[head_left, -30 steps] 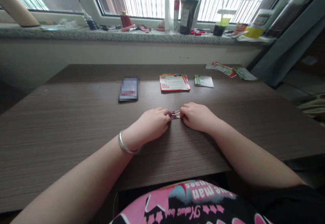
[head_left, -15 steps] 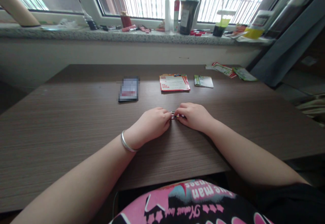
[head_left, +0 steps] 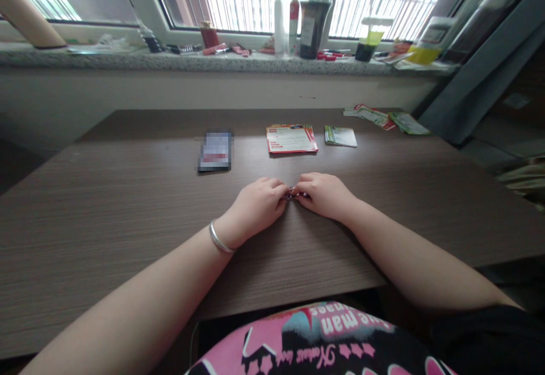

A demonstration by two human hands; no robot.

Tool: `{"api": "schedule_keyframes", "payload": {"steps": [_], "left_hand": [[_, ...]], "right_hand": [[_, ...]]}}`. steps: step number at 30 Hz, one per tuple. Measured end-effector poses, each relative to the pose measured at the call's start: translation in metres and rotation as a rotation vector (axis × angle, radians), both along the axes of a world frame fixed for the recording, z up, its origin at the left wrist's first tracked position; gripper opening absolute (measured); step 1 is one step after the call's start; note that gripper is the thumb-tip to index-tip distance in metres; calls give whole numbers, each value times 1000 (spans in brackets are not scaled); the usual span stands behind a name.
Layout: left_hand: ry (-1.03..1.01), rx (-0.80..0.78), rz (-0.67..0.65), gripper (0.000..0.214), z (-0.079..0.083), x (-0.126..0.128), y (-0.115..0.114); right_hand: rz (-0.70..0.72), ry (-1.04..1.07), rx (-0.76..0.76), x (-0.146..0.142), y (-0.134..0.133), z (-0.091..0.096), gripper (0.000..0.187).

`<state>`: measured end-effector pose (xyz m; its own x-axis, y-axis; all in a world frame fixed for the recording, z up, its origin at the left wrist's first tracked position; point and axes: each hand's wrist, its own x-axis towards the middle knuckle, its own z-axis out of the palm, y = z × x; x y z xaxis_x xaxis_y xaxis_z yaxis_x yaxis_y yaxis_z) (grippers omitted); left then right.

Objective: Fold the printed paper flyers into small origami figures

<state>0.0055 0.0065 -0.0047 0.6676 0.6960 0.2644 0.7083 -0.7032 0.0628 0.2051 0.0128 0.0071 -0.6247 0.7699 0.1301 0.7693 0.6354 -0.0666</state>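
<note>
Slip [head_left: 290, 197] is sitting on the near side of the cards [head_left: 292, 141]. Left hand [head_left: 261, 202] and right hand [head_left: 326, 194] are drawing together, leaving less slip showing than a second ago; both are curling nearly closed, pinching its ends. Probably folding or bunching; can't tell which.

Brown, wood-grained desk [head_left: 128, 210]. Small piece [head_left: 291, 196], dial's centre: purplish. Card stack [head_left: 292, 140], twelve o'clock: white, red-edged; shirt [head_left: 327, 338], six o'clock: black, pink stars.
</note>
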Motion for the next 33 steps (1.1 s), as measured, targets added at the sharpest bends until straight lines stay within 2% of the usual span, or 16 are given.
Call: {"api": "schedule_keyframes", "payload": {"steps": [12,21,27,33], "left_hand": [[50,6,33,20,1,1,-2],[-30,-5,47,13,-1,3,0],[-54,-33,43,10,1,4,1],[-87,-51,42,8,-2,3,3]], "right_hand": [[-33,67,-4,-4,2,-5,22],[-52,155,-70,-10,4,-10,13],[-56,173,-113,-10,8,-12,15],[-87,166,-78,-12,11,-16,16]]}}
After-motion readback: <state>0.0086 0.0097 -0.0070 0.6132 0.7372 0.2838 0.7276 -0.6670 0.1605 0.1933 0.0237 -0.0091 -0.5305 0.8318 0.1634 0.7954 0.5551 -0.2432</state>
